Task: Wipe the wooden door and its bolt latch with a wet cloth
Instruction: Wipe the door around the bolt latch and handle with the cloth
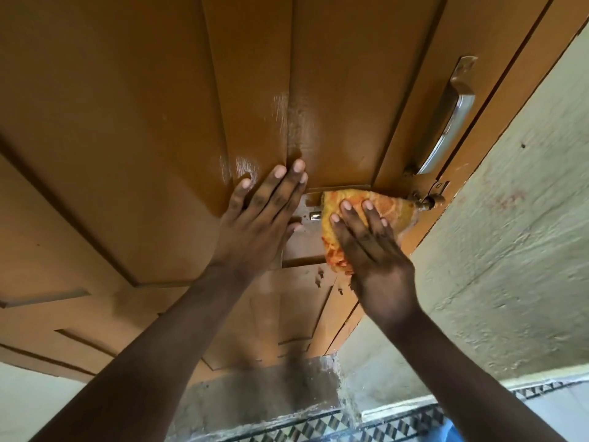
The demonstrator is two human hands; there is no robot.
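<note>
The brown wooden door [143, 106] fills most of the view, with wet shiny streaks near its middle. My left hand [261, 215] lies flat against it, fingers spread and holding nothing. My right hand [366, 247] presses an orange and yellow cloth [382, 205] onto the bolt latch [427, 200]. The cloth covers most of the bolt. Only the bolt's right end and a bit of the mounting plate [310, 215] left of the cloth show.
A metal pull handle [446, 119] is fixed to the door above the latch. A rough pale wall [516, 237] stands to the right of the door frame. Patterned floor tiles [334, 422] lie below.
</note>
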